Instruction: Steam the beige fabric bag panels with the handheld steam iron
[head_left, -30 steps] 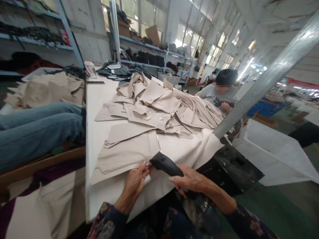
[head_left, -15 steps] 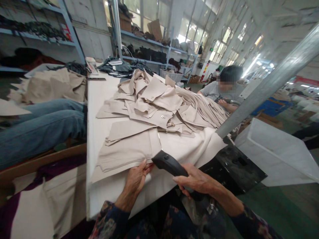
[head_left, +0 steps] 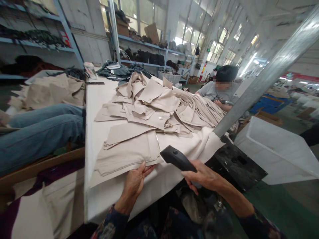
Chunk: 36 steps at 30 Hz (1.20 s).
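Observation:
A flat stack of beige pieces (head_left: pixel 124 152) lies near the front of the white-covered table. My left hand (head_left: pixel 136 179) pinches the stack's front edge between thumb and fingers. In my right hand (head_left: pixel 205 176) is a black handheld tool (head_left: pixel 176 157), its tip just right of the stack's right corner, apart from it. A heap of beige pieces with small metal fittings (head_left: pixel 154 103) lies behind the stack. To its right a long row of overlapping beige strips (head_left: pixel 201 106) runs back.
A slanted metal pole (head_left: pixel 261 76) rises at the right, by a black box (head_left: pixel 239 166) and a white bin (head_left: pixel 276 149). Across the table sits a person (head_left: pixel 221 89). Jeans-clad legs (head_left: pixel 50 129) are at the left, above a carton of fabric (head_left: pixel 59 196).
My right hand has moved the black tool rightward, away from the stack's corner. My left hand still holds the front edge. The view has shifted slightly.

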Tool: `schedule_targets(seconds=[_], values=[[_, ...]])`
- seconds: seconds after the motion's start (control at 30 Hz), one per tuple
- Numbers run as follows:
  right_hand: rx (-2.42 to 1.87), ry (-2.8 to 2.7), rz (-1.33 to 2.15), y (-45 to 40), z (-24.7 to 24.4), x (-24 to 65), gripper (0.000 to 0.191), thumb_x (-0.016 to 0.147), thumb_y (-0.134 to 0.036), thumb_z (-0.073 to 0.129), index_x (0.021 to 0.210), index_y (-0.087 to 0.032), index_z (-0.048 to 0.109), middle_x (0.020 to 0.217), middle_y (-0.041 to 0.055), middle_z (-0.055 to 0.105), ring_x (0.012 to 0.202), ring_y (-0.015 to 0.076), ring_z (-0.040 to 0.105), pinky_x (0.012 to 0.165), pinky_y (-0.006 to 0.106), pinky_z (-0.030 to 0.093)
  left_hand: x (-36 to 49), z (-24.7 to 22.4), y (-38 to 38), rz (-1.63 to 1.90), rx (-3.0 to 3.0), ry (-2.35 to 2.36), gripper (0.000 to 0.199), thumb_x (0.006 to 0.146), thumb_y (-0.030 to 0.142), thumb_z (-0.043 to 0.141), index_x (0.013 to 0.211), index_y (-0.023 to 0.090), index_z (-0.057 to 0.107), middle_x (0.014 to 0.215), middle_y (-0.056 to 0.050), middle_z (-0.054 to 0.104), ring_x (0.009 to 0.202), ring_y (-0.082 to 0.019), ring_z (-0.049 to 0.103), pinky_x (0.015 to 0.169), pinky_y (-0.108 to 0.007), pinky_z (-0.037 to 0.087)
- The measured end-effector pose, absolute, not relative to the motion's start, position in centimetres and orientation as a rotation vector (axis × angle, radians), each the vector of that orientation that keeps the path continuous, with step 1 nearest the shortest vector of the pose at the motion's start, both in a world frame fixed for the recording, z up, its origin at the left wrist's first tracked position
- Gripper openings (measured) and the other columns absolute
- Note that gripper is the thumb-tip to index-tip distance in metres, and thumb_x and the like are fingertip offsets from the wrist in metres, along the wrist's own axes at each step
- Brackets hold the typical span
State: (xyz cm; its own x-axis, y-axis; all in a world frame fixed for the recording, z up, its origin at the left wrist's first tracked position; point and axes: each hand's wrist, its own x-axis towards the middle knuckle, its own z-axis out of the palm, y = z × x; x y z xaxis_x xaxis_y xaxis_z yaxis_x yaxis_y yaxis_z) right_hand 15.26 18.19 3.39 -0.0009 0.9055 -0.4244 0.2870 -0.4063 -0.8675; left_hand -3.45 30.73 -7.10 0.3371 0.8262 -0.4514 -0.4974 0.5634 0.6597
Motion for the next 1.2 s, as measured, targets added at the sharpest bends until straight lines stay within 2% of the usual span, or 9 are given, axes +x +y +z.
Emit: schedule_targets(seconds=[0.17,0.27,0.37,0.5,0.57,0.73,0.83,1.0,1.2], values=[[-1.705,-1.258,1.512,18.0,1.5,13.8,0.022,0.085,-0.032,0.052,0.070,-0.015,0.051,0.051,-0.0031,0.053,0.038,0.0080,0.049,0.035,0.015,0.038,-3.4,-7.8,26.2,0.785,0.548,0.901,0.023,0.075,0.028,0.069,0.082,0.006,0.067,0.080,-0.014,0.075,0.083,-0.025,0.072,0.089,-0.039,0.053],[-1.667,-1.233,1.491,18.6,1.4,14.1,0.020,0.085,-0.034,0.052,0.076,-0.016,0.050,0.053,-0.0039,0.053,0.038,0.0082,0.049,0.036,0.017,0.041,-5.0,-6.7,23.4,0.380,0.798,0.773,0.042,0.076,0.048,0.066,0.093,0.010,0.066,0.082,-0.014,0.074,0.074,-0.024,0.072,0.068,-0.032,0.056],[-1.650,-1.238,1.475,18.5,1.9,15.0,0.021,0.085,-0.035,0.054,0.077,-0.016,0.049,0.054,-0.0038,0.053,0.039,0.0083,0.050,0.036,0.016,0.041,-6.5,-3.6,25.2,0.119,1.277,0.660,0.044,0.082,0.054,0.054,0.090,0.013,0.066,0.073,-0.010,0.073,0.057,-0.020,0.068,0.054,-0.028,0.051],[-1.652,-1.245,1.472,17.8,1.8,15.3,0.021,0.085,-0.035,0.053,0.078,-0.016,0.049,0.054,-0.0034,0.053,0.039,0.0082,0.050,0.036,0.015,0.041,-5.4,-1.6,34.4,0.554,2.142,0.974,0.030,0.087,0.035,0.050,0.107,0.017,0.063,0.104,-0.011,0.068,0.098,-0.024,0.062,0.092,-0.038,0.044],[-1.659,-1.218,1.480,17.4,1.5,15.0,0.021,0.084,-0.036,0.053,0.080,-0.016,0.050,0.054,-0.0035,0.054,0.039,0.0081,0.049,0.036,0.016,0.041,-3.8,-2.5,38.9,0.518,2.366,1.110,0.026,0.081,0.023,0.056,0.105,0.016,0.063,0.111,-0.013,0.062,0.106,-0.026,0.055,0.093,-0.039,0.041],[-1.670,-1.201,1.448,17.1,1.8,14.6,0.022,0.085,-0.036,0.053,0.078,-0.015,0.050,0.054,-0.0031,0.054,0.039,0.0078,0.049,0.036,0.016,0.041,-1.3,-4.7,44.3,0.526,2.351,0.993,0.021,0.080,0.012,0.048,0.074,0.018,0.066,0.080,-0.009,0.061,0.080,-0.021,0.057,0.081,-0.033,0.043],[-1.642,-1.234,1.428,17.3,2.6,14.6,0.021,0.086,-0.035,0.052,0.078,-0.016,0.050,0.052,-0.0036,0.053,0.038,0.0076,0.048,0.037,0.016,0.041,-2.1,-3.4,44.4,0.532,2.309,0.864,0.021,0.079,0.015,0.050,0.069,0.019,0.068,0.070,-0.006,0.063,0.072,-0.021,0.058,0.076,-0.030,0.044],[-1.529,-1.255,1.444,18.3,3.4,13.6,0.021,0.085,-0.038,0.054,0.084,-0.017,0.050,0.052,-0.0059,0.052,0.038,0.0071,0.046,0.038,0.016,0.042,-5.2,-0.2,41.6,0.403,1.764,0.583,0.020,0.075,0.029,0.061,0.085,0.016,0.074,0.070,-0.005,0.069,0.073,-0.026,0.064,0.065,-0.030,0.049],[-1.508,-1.266,1.461,20.4,3.4,11.8,0.019,0.083,-0.035,0.054,0.087,-0.017,0.050,0.054,-0.0057,0.052,0.040,0.0080,0.048,0.038,0.018,0.044,-7.3,-0.2,36.5,0.321,1.188,0.460,0.029,0.071,0.025,0.067,0.096,0.013,0.074,0.082,-0.010,0.074,0.072,-0.025,0.068,0.067,-0.031,0.050]])
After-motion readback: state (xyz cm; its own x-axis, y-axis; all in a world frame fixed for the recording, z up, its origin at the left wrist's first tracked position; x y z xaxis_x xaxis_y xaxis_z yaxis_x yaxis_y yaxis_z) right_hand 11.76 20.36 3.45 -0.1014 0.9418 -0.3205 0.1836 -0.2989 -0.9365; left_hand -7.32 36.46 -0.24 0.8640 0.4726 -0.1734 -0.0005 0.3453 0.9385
